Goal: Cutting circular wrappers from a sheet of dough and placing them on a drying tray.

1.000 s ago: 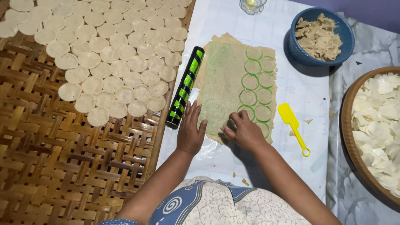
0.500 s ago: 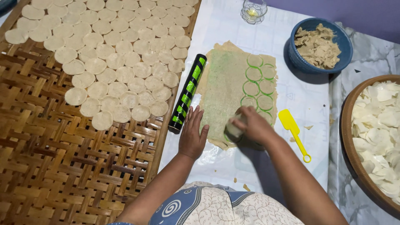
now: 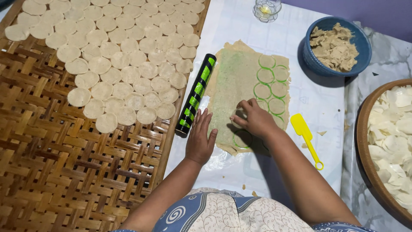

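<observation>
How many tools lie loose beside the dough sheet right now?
2: a black-and-green rolling pin left of the dough sheet, a yellow scraper right of it. The right hand may hide a cutter.

A woven mat holds many round dough pieces. A blue bowl has scraps. A yellow scraper lies near a glass, maybe holding something yellow

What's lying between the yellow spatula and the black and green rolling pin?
In the head view, the rolled dough sheet lies between the rolling pin and the yellow spatula, with the right hand pressing on it.
</observation>
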